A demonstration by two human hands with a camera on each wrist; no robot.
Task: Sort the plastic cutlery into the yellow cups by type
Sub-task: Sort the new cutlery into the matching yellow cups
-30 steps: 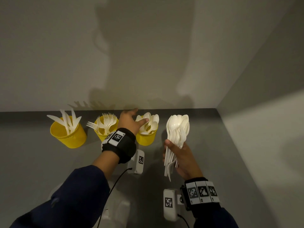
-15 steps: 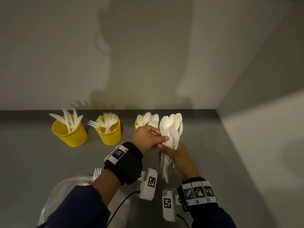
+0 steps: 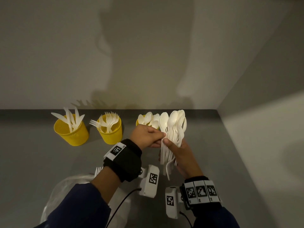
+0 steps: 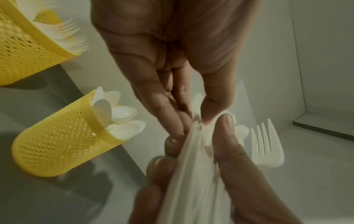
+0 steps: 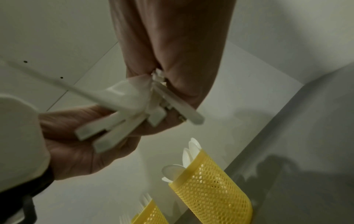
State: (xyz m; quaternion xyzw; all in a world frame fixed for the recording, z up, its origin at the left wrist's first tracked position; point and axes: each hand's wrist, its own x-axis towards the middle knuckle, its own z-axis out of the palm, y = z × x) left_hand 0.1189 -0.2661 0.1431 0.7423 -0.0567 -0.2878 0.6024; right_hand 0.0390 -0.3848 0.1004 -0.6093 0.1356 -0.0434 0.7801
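Grey worktop (image 3: pixel 32 162) meets pale walls. At frame centre the right hand (image 3: pixel 182 155) clamps a bundle of white plastic spoons (image 3: pixel 172 129); the left hand (image 3: pixel 146 135) pinches one handle. Behind them sit three yellow perforated cups: knives (image 3: pixel 72 134), forks (image 3: pixel 111 132), spoons (image 3: pixel 139 123).

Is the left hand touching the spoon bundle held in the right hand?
Touching. The left wrist view shows the left hand's fingertips pinching one piece at the bundle's neck; the right hand grips the handles in the head view.
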